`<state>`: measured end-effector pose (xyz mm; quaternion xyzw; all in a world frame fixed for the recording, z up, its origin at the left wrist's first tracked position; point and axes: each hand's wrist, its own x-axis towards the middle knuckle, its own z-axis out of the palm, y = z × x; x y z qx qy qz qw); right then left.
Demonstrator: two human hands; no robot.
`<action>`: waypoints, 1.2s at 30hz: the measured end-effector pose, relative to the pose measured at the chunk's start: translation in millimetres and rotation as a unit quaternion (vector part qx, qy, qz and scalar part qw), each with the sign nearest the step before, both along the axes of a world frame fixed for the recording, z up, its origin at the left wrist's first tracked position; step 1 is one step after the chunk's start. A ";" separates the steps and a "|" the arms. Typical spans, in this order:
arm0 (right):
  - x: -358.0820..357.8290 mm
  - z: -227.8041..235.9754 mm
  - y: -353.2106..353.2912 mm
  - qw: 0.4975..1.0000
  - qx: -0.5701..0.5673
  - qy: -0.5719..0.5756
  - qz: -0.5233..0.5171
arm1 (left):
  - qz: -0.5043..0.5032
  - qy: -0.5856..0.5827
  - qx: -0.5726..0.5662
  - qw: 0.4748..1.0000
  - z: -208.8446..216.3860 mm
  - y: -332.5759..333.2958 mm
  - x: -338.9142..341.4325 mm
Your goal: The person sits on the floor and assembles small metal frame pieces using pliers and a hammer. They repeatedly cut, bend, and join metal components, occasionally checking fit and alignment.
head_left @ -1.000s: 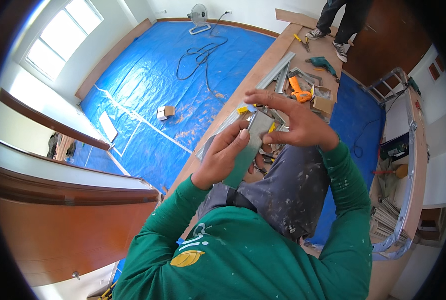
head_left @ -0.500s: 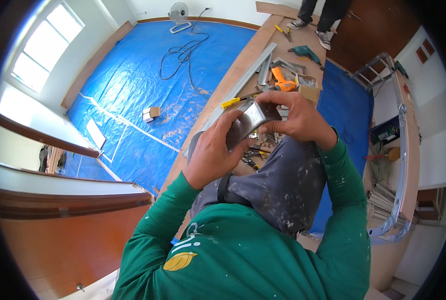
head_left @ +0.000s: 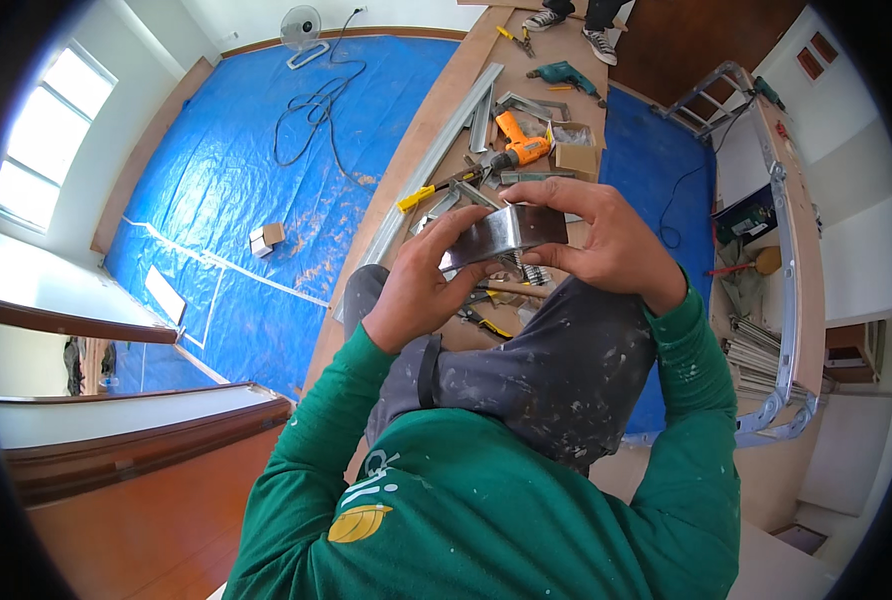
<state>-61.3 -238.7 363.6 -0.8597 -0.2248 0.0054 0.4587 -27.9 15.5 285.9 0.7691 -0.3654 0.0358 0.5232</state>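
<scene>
A blue sheet (head_left: 216, 190) borders a long board (head_left: 481, 45), where an orange tool (head_left: 529, 150) rests. The left hand (head_left: 416, 290) and right hand (head_left: 616, 240) pinch opposite ends of a metal piece (head_left: 511, 230) between thumb and fingers, over the board.

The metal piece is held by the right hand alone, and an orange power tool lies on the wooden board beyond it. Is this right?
Not quite: the head view shows the metal piece held by both hands, with the left hand and the right hand at opposite ends. The orange power tool does lie on the wooden board beyond it.
</scene>
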 end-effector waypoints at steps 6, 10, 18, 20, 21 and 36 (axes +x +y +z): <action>0.9 0.2 -0.3 1.000 0.004 -0.005 0.007 | 0.022 0.003 0.009 1.000 4.5 -5.0 -2.0; 3.2 -2.8 1.7 0.999 0.040 -0.019 0.000 | 0.037 -0.002 -0.011 0.999 1.7 -8.9 -0.5; 14.6 -9.1 2.7 0.973 0.209 0.087 -0.034 | 0.206 -0.030 -0.076 0.975 -10.7 -36.5 16.1; 23.2 -12.6 0.2 0.962 0.245 0.117 -0.039 | 0.232 -0.007 -0.103 0.967 -16.3 -46.0 17.3; 30.1 -10.8 -4.2 0.960 0.248 0.125 -0.037 | 0.248 -0.074 -0.096 0.961 -16.1 -50.1 22.0; 123.7 -240.8 -92.6 0.986 -0.052 0.140 0.066 | -0.005 0.434 -0.298 0.850 -45.9 -12.3 42.3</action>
